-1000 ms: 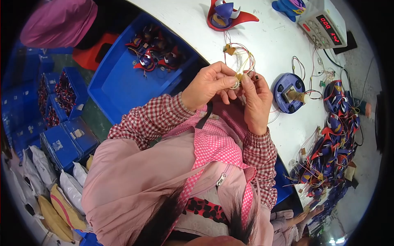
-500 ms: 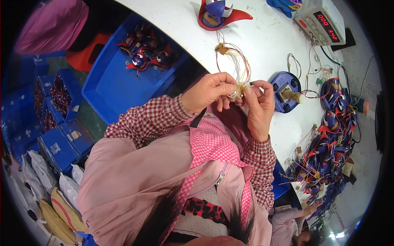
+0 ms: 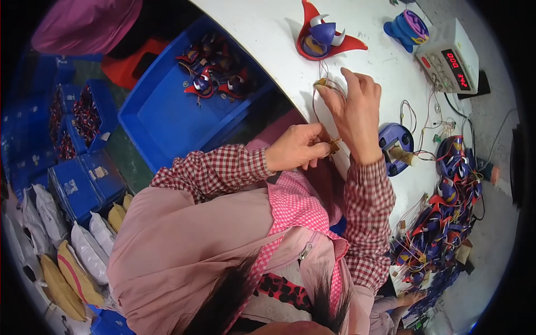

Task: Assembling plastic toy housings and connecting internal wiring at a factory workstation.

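Note:
My left hand is closed, thumb and fingers pinching a small brown board with thin wires at the table's near edge. Farther out, my right hand arches over the wires, its thumb and index fingertips apart. Its thumb tip is at a second small brown-yellow board; whether they touch, I cannot tell. Thin wires run from that board up toward a red, purple and white horned toy part on the white table. To the right of my right hand lies a round purple housing with a yellowish cylinder.
A power supply with a red display stands at the back right, beside a blue-purple round part. Wired toy parts are heaped along the right. At left, a blue bin holds similar parts. Another person's pink sleeve shows top left.
My right hand has left my left hand and moved up and away, toward the far board. The left hand stays low with its small board. The whole view has shifted slightly.

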{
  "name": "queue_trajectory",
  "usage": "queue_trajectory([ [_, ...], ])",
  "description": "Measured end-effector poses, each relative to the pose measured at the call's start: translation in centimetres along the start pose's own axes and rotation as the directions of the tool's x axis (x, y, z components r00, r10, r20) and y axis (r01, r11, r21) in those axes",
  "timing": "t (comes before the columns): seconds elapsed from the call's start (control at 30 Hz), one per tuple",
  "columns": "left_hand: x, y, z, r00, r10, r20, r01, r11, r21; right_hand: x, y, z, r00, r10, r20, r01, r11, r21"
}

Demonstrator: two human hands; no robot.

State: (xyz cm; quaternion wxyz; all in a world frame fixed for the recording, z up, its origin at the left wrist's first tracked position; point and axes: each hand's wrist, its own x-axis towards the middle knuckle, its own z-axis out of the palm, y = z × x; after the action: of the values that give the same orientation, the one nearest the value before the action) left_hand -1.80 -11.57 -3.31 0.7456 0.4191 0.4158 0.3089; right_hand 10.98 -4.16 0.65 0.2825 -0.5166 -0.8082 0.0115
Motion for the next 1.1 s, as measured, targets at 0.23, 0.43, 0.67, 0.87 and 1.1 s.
queue_trajectory([
  [0.23,-0.3,-0.5,-0.2,0.999,0.037,-0.001,-0.037,0.996,-0.083,1.7,0.0,2.9,0.873,0.225,0.433,-0.291,0.952,0.094],
  [0.43,-0.1,-0.3,-0.5,0.999,0.007,0.054,-0.006,1.000,-0.022,1.6,0.5,3.4,0.903,0.222,0.367,-0.300,0.938,0.171],
  [0.67,-0.2,-0.7,-0.4,0.999,0.022,0.049,-0.021,0.999,-0.025,1.5,0.9,3.2,0.864,0.309,0.397,-0.398,0.902,0.164],
  [0.87,-0.1,-0.3,0.0,0.997,-0.004,0.083,0.012,0.995,-0.100,0.8,1.7,0.4,0.934,0.246,0.258,-0.304,0.928,0.215],
  [1.1,0.0,0.7,-0.2,0.994,-0.074,0.077,0.094,0.949,-0.302,-6.8,-1.0,-6.1,0.908,0.417,0.050,-0.394,0.807,0.440],
])
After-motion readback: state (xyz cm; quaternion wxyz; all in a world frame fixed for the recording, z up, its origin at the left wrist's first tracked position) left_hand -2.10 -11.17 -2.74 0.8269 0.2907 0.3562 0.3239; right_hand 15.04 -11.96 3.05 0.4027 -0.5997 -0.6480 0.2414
